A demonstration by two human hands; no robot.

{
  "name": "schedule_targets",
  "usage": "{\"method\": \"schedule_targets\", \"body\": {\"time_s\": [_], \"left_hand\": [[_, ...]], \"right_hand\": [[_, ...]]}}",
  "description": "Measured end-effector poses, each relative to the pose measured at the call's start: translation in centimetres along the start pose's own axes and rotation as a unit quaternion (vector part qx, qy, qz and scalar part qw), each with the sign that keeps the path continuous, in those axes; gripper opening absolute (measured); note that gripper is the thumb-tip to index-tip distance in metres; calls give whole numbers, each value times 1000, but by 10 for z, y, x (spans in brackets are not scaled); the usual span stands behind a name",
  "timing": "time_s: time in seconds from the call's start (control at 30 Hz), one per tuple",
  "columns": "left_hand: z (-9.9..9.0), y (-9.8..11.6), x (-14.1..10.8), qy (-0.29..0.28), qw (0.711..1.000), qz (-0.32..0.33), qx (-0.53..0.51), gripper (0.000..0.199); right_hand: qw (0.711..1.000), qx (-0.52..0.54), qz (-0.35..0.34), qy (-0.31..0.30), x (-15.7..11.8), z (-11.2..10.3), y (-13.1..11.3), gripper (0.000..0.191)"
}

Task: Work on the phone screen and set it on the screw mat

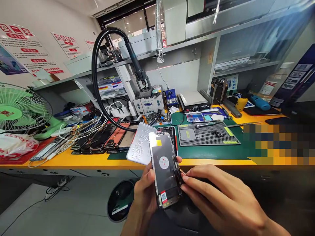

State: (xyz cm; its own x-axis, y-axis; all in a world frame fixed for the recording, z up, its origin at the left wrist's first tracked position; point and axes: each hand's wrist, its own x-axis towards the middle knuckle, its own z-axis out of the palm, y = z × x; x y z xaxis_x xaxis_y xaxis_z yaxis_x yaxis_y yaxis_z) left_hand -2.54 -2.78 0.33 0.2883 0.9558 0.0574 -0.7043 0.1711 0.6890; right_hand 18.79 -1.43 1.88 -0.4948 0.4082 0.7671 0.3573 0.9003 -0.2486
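My left hand [144,188] is wrapped round a phone screen [161,177], held tilted in front of the bench with its dark back towards me. On that back are a round white sticker, a yellow patch and a small red-and-white code label near the lower end. A dark flex cable [178,177] stands along the screen's right edge. The fingertips of my right hand [219,190] are pinched together at that cable; what exactly lies between them is partly hidden. Behind the screen, a silver moulded tray [139,144] lies on the bench edge.
A perforated grey pad [204,141] with a screwdriver and small dark parts lies on the green mat [197,153]. Stacked phone parts [95,139] and a green fan [17,111] are left. A hot-air station [150,105] with a looping black hose stands behind. A round bin [119,200] is below.
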Motion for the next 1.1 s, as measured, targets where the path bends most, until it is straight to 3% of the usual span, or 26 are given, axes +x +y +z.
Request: {"method": "schedule_targets", "body": {"time_s": [0.2,0.47,0.7,0.93,1.1], "left_hand": [[1,-3,1,4,1000,20,20,59],[-1,-4,2,-10,999,38,24,58],[-3,-6,4,-27,999,42,20,57],[-4,-8,3,-23,999,42,15,56],[-5,-10,2,-26,999,38,10,55]], "right_hand": [[998,51,12,41,15,10,-14,16],[998,56,15,39,20,13,-19,10],[987,110,109,-41,16,6,-27,21],[979,136,121,-86,10,7,-29,24],[988,122,80,-59,5,14,-25,23]]}}
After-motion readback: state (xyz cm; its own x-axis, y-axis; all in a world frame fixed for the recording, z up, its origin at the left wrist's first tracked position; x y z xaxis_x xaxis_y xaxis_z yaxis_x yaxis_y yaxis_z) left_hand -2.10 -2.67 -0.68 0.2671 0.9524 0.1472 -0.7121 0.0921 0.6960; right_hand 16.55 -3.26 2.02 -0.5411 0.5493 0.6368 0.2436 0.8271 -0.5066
